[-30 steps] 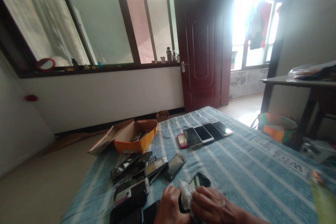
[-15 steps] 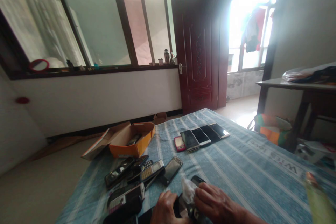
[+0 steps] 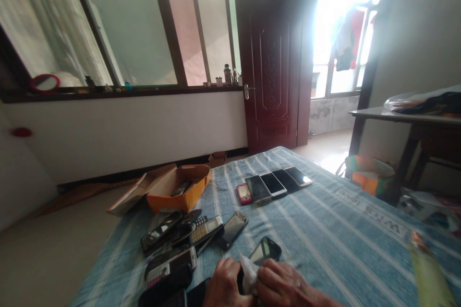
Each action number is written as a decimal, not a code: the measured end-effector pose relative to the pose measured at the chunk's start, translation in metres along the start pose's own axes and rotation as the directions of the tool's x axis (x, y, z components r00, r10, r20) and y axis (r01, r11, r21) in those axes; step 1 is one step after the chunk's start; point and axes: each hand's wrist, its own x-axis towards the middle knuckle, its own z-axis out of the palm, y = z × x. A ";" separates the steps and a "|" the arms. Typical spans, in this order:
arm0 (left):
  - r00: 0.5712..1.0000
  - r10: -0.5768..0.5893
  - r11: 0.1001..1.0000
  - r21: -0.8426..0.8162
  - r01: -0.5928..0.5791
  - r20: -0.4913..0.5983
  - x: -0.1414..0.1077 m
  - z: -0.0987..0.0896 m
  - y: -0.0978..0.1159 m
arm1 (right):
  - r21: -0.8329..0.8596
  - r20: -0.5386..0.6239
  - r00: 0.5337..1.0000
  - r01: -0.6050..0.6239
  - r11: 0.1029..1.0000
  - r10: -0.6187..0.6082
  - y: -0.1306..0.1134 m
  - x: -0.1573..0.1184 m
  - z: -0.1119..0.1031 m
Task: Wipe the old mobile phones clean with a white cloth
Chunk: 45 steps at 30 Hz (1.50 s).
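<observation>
At the bottom middle, my left hand [image 3: 224, 284] is closed round a dark mobile phone, mostly hidden by the fingers. My right hand [image 3: 283, 284] pinches a crumpled white tissue [image 3: 248, 273] and presses it against that phone. Just beyond the right hand, a dark phone [image 3: 267, 250] with a greyish screen lies on the striped cloth. Left of my hands is a loose heap of old phones, among them a silver keypad phone [image 3: 207, 230], a black phone [image 3: 162, 234] and a touchscreen phone [image 3: 234, 229].
A blue striped cloth [image 3: 313, 240] covers the bed-like surface. An orange cardboard box [image 3: 185, 198], lid open, stands at its left edge with a phone inside. Several phones, including a white one [image 3: 273, 185], lie in a row farther back beside a small red item [image 3: 245, 194]. A yellow-green object [image 3: 430, 273] is at right.
Both hands have drawn slightly left and closer together, the tissue with them. More of the dark phone beyond the right hand now shows. The view has shifted a little.
</observation>
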 end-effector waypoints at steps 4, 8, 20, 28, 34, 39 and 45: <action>1.000 -0.020 1.000 0.003 0.020 0.011 0.000 -0.001 0.002 | 0.029 0.084 0.993 -0.085 0.996 0.082 0.007 -0.003 -0.008; 0.996 -0.061 0.998 0.019 0.060 0.063 -0.001 -0.006 0.006 | 0.063 0.134 0.971 -0.208 0.976 0.198 0.016 -0.008 -0.021; 0.992 -0.077 0.997 0.019 0.075 0.096 -0.004 -0.012 0.013 | -0.043 0.243 0.917 -0.315 0.948 0.315 0.018 -0.014 -0.029; 0.990 -0.090 0.996 0.012 0.090 0.108 -0.005 -0.014 0.017 | -0.237 0.158 0.859 -0.446 0.863 0.487 0.025 -0.034 -0.014; 0.993 -0.072 0.997 0.036 0.068 0.097 -0.003 -0.009 0.015 | -0.256 0.152 0.816 -0.512 0.820 0.558 0.000 -0.033 0.003; 0.994 -0.066 0.998 0.009 0.066 0.083 -0.003 -0.009 0.013 | -0.130 0.218 0.747 -0.616 0.777 0.629 -0.017 -0.024 0.001; 0.995 -0.069 0.998 -0.009 0.070 0.078 -0.003 -0.010 0.014 | 0.018 0.367 0.693 -0.672 0.740 0.621 -0.024 -0.033 0.004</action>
